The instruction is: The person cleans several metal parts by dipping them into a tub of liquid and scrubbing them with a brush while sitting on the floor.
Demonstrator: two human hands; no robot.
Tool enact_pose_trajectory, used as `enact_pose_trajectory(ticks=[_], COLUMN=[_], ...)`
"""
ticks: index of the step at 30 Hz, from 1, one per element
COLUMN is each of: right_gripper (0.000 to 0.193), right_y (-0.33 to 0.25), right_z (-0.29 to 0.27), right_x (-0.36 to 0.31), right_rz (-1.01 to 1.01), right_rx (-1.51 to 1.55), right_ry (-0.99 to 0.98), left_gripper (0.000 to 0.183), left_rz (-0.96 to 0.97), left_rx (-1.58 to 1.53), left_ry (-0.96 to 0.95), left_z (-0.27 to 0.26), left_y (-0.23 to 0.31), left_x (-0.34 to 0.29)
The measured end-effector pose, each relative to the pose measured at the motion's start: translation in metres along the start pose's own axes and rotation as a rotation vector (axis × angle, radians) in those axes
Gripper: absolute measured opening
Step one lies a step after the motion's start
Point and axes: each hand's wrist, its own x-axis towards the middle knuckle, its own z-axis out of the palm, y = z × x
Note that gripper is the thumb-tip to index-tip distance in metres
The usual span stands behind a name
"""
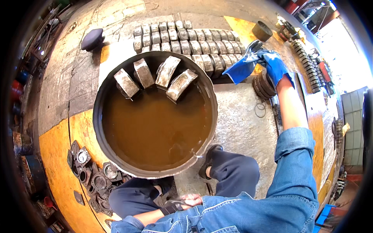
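Note:
My right hand (272, 64), in a blue rubber glove, reaches out at the upper right. Its fingers are closed on a second blue glove (241, 68), which hangs to the left with its cuff toward the basin. My left hand (191, 199) is bare and lies low by my lap; its fingers are too blurred to read. Before me stands a big round dark basin (97, 128) of murky brown liquid (155, 128). Several blocky metal parts (167, 72) lean against its far inner wall, partly above the liquid.
Rows of metal blocks (186, 47) stand beyond the basin. Stacked dark rings (264, 83) sit below my right hand, with thin rings (260, 110) nearby. Flat metal parts (99, 180) lie piled at the left. A dark cushioned stool (92, 39) and a short cylinder (262, 31) stand farther off.

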Motion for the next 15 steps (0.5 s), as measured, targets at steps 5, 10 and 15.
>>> enact_pose_trajectory(ticks=[5, 10, 15], right_gripper=[0.027, 0.022, 0.019], right_y=[-0.071, -0.122, -0.137], right_z=[-0.019, -0.001, 0.055], right_x=[-0.091, -0.176, -0.231], right_rz=[-0.141, 0.099, 0.153], right_rx=[0.259, 0.638, 0.887], right_ry=[-0.012, 0.018, 0.024], left_gripper=[0.04, 0.038, 0.063], left_rz=[0.22, 0.791, 0.913], left_rx=[0.003, 0.218, -0.027], left_ry=[0.209, 0.472, 0.63], left_z=[0.017, 0.062, 0.098], left_y=[0.092, 0.201, 0.239], left_x=[-0.022, -0.047, -0.064])
